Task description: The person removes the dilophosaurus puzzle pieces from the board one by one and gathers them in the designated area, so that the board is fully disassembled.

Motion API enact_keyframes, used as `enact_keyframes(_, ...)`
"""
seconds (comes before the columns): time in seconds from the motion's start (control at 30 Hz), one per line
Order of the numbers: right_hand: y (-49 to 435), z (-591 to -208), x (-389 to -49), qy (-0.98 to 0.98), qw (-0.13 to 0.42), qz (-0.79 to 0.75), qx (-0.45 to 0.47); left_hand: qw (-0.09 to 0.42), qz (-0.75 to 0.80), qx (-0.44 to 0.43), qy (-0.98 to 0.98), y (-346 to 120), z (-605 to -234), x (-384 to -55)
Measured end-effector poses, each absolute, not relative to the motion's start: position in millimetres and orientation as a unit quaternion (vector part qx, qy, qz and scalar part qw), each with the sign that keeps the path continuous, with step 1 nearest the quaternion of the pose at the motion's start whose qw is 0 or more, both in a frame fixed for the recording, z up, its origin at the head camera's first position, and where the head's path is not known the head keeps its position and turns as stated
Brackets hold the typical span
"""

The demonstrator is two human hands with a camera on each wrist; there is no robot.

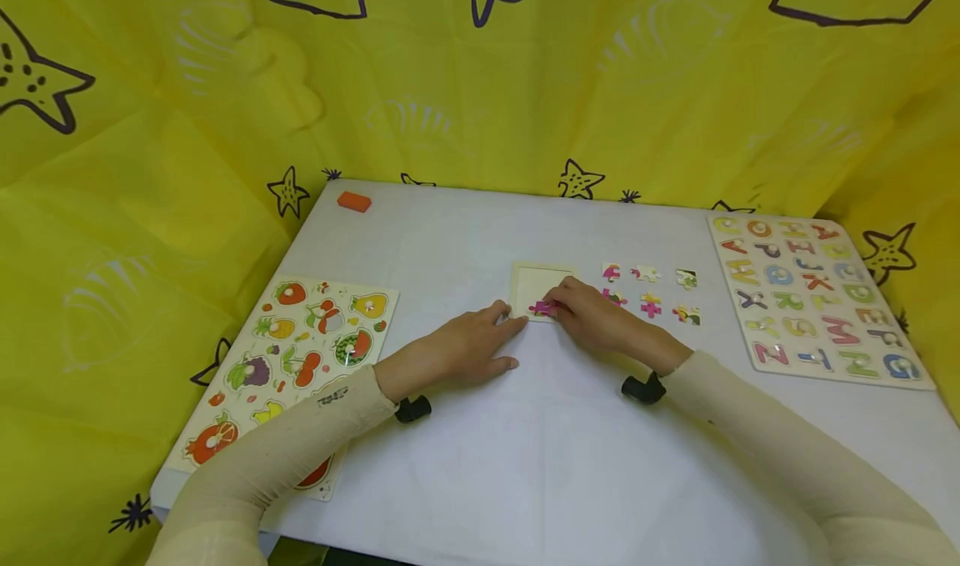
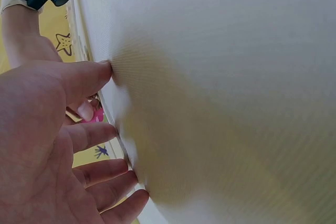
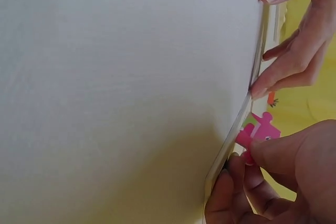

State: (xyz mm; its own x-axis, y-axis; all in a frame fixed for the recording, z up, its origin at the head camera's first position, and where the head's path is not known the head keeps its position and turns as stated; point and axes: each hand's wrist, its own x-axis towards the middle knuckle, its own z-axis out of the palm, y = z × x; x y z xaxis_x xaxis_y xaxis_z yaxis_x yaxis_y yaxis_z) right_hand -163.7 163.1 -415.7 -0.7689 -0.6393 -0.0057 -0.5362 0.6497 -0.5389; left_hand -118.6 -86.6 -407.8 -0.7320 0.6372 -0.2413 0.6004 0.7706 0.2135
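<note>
My right hand [image 1: 596, 318] pinches a pink jigsaw piece [image 1: 541, 308] between thumb and fingers, over the lower part of a small pale puzzle tray [image 1: 515, 286]. In the right wrist view, the jigsaw piece [image 3: 266, 129] is tilted, with knobs sticking out past the thumb. My left hand [image 1: 472, 345] lies at the tray's lower left corner, its fingers spread and fingertips against the tray edge and table. In the left wrist view, the left hand [image 2: 42, 145] holds nothing. Several loose jigsaw pieces [image 1: 651, 305] lie in two rows just right of the tray.
A fruit knob-puzzle board [image 1: 341, 299] lies at the left, partly under the left forearm. An alphabet board [image 1: 810, 303] sits at the right edge. An orange block [image 1: 354, 202] is near the back left corner. A yellow patterned curtain [image 1: 480, 91] hangs behind the table.
</note>
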Motion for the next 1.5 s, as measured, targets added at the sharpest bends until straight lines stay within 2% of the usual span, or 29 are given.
enact_keyframes(0.27, 170.1, -412.5, -168.9, 0.89, 0.101, -0.297, -0.33, 0.159, 0.065, 0.332, 0.928, -87.0, -408.2, -118.4)
enact_keyframes(0.47, 180.0, -401.3, -170.1, 0.901, 0.11, -0.314, -0.277, 0.166, 0.065, 0.327, 0.928, -88.1, -408.1, -117.8)
enact_keyframes(0.87, 250.9, -372.4, -165.6, 0.922, 0.093, -0.324, -0.192, 0.16, 0.063, 0.331, 0.928, -89.6, -410.9, -117.5)
enact_keyframes(1.17, 294.9, -380.3, -157.5, 0.93, 0.127, -0.295, -0.179, 0.153, 0.07, 0.336, 0.927, -89.6, -410.7, -117.6)
enact_keyframes(1.37, 305.1, -386.4, -151.4, 0.922, 0.183, -0.28, -0.195, 0.154, 0.071, 0.335, 0.927, -88.9, -409.6, -117.4)
enact_keyframes(1.5, 307.1, -390.0, -149.4, 0.923, 0.192, -0.276, -0.186, 0.155, 0.07, 0.337, 0.926, -88.5, -410.1, -117.8)
